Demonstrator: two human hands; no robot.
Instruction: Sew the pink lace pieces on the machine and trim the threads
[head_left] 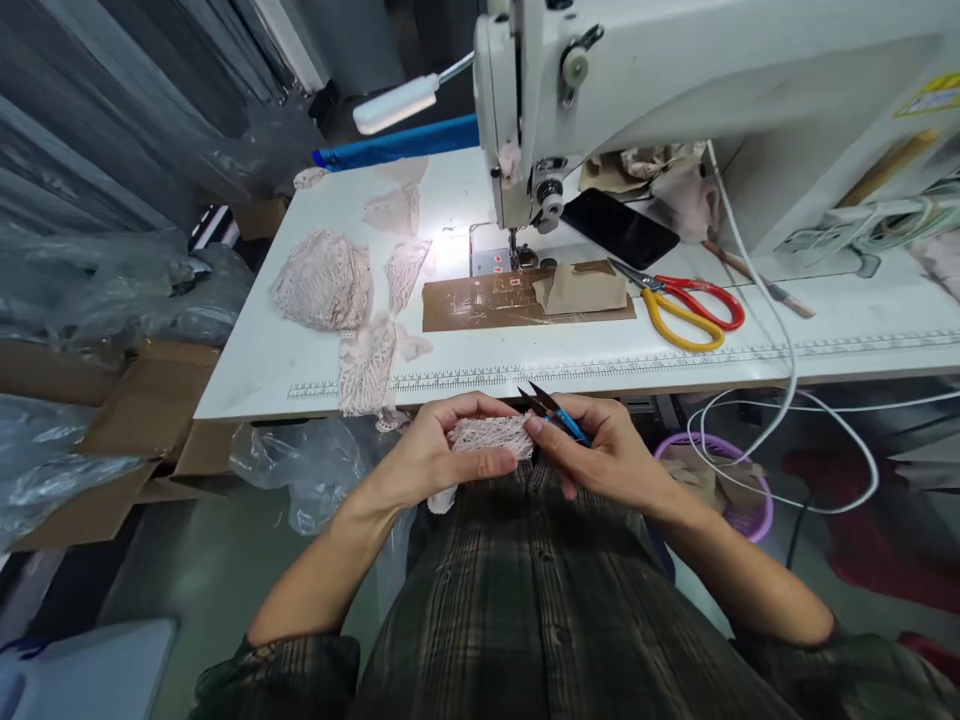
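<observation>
Pale pink openwork lace piece (491, 436): pinched between two hands, snips carried in the right

Position: lace held close to the chest, just off the near edge of the long white tabletop (247, 350); a loose tail hangs below the left hand (431, 450).
Left hand: thumb laid along the near face, fingers behind, pinching the lace.
Right hand (604, 450): thumb pinching the lace's right end; small blue-handled thread snips with dark blades (570, 424) tucked in the same grip, blade tips parted and pointing away from the body.

Technique (judgement): keep the lace flat and lightly taut, since openwork probably stretches and snags easily. Blade points best kept clear of mesh and left fingertips; turn the work rather than the blades.

Surface: rounded pale pink lace bundle (322, 280) at left, smaller lace pieces beside it. Flat brown board (457, 308) in front of the needle of the white sewing machine (675, 80), a beige scrap (589, 290) on it. To the right, large scissors with red and yellow handles (654, 290); behind them, black phone (622, 228).

Room: opened cardboard box (150, 400) and clear plastic bags (300, 470) left; round purple basket (763, 510) under the table, right.
</observation>
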